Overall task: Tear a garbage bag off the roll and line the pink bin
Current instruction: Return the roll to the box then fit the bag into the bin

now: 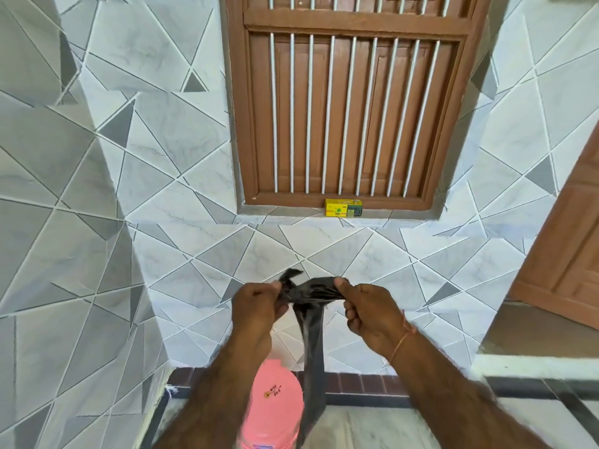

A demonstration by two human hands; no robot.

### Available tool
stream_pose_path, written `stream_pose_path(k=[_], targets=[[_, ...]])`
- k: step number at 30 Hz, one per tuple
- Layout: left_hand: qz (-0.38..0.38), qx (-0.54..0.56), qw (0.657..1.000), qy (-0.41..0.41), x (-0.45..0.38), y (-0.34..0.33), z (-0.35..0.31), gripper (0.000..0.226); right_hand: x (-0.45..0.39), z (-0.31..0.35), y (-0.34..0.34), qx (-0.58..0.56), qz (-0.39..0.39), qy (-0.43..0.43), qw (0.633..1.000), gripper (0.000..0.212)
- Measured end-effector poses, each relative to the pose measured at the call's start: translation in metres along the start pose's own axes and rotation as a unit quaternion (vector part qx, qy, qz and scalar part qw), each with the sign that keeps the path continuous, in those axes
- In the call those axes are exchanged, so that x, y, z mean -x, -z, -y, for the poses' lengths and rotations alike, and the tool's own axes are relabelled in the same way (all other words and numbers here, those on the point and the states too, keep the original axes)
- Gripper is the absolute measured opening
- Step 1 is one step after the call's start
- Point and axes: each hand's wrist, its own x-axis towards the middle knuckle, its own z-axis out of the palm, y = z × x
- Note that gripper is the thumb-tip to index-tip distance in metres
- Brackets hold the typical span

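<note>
A black garbage bag (311, 332) hangs in front of me, its top edge stretched between both hands and its folded length dropping toward the floor. My left hand (256, 307) pinches the left end of that edge. My right hand (366, 306) pinches the right end, thumb on top. Below the hands stands the pink bin (275, 406), partly hidden by my left forearm and by the hanging bag. A yellow and green bag box (343, 208) lies on the window sill above.
A tiled wall with a grey geometric pattern fills the view. A brown barred window (350, 102) sits above the sill. A wooden door (570, 247) stands at the right. A tiled wall corner (107, 189) juts out at the left, close to the bin.
</note>
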Motion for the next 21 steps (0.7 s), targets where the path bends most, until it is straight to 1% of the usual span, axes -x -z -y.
stream_pose_path(k=[1,2,3,4,5,6,7,8,9,10,11,12,13,15,16,17,19,21], targets=[[-0.026,0.035,0.999,-0.001,-0.001,0.001,-0.002,0.012,-0.001,-0.001,0.006,0.017,-0.003,0.001,1.0,0.036],[-0.044,0.068,0.997,0.0,-0.003,0.002,-0.003,0.009,-0.002,-0.005,0.013,0.059,-0.002,0.011,0.998,0.035],[-0.053,0.096,0.994,0.002,-0.002,0.003,-0.004,0.005,-0.004,-0.01,0.019,0.12,0.003,0.018,0.993,0.035],[-0.059,0.109,0.992,0.002,-0.002,0.002,-0.004,0.007,-0.006,-0.017,0.023,0.199,0.013,0.023,0.98,0.036],[-0.062,0.112,0.992,0.001,0.0,0.001,-0.005,0.012,-0.007,-0.023,0.027,0.303,0.023,0.027,0.952,0.035],[-0.063,0.104,0.993,-0.004,0.002,-0.001,-0.005,0.015,-0.009,-0.029,0.028,0.417,0.024,0.048,0.907,0.031],[-0.059,0.085,0.995,-0.014,0.005,-0.004,-0.006,0.017,-0.009,-0.032,0.028,0.507,0.002,0.094,0.857,0.025],[-0.053,0.05,0.997,-0.032,0.006,-0.006,-0.006,0.019,-0.008,-0.031,0.026,0.524,-0.035,0.151,0.837,0.027],[-0.043,0.006,0.998,-0.05,0.007,-0.008,-0.006,0.023,-0.006,-0.026,0.022,0.481,-0.051,0.205,0.851,0.034],[-0.031,-0.036,0.997,-0.068,0.007,-0.01,-0.005,0.025,-0.002,-0.019,0.016,0.412,-0.034,0.232,0.88,0.038],[-0.017,-0.069,0.994,-0.083,0.008,-0.011,-0.005,0.026,0.001,-0.011,0.007,0.356,0.005,0.232,0.905,0.039],[-0.004,-0.097,0.991,-0.096,0.008,-0.012,-0.004,0.025,0.003,-0.006,-0.002,0.332,0.053,0.22,0.916,0.039],[0.008,-0.12,0.987,-0.11,0.009,-0.014,-0.003,0.023,0.003,-0.005,-0.01,0.34,0.089,0.213,0.912,0.035],[0.028,-0.14,0.981,-0.13,0.011,-0.016,-0.002,0.019,0.002,-0.007,-0.021,0.35,0.119,0.215,0.904,0.02],[0.035,-0.137,0.981,-0.136,0.011,-0.016,-0.002,0.018,0.001,-0.009,-0.023,0.33,0.126,0.213,0.911,0.015],[0.039,-0.131,0.98,-0.143,0.01,-0.016,-0.002,0.018,0.0,-0.01,-0.023,0.295,0.13,0.2,0.925,0.013],[0.047,-0.127,0.979,-0.153,0.008,-0.012,-0.004,0.019,-0.001,-0.012,-0.022,0.233,0.126,0.175,0.948,0.014],[0.059,-0.145,0.975,-0.158,0.005,-0.008,-0.007,0.021,-0.005,-0.012,-0.018,0.206,0.108,0.165,0.959,0.017]])
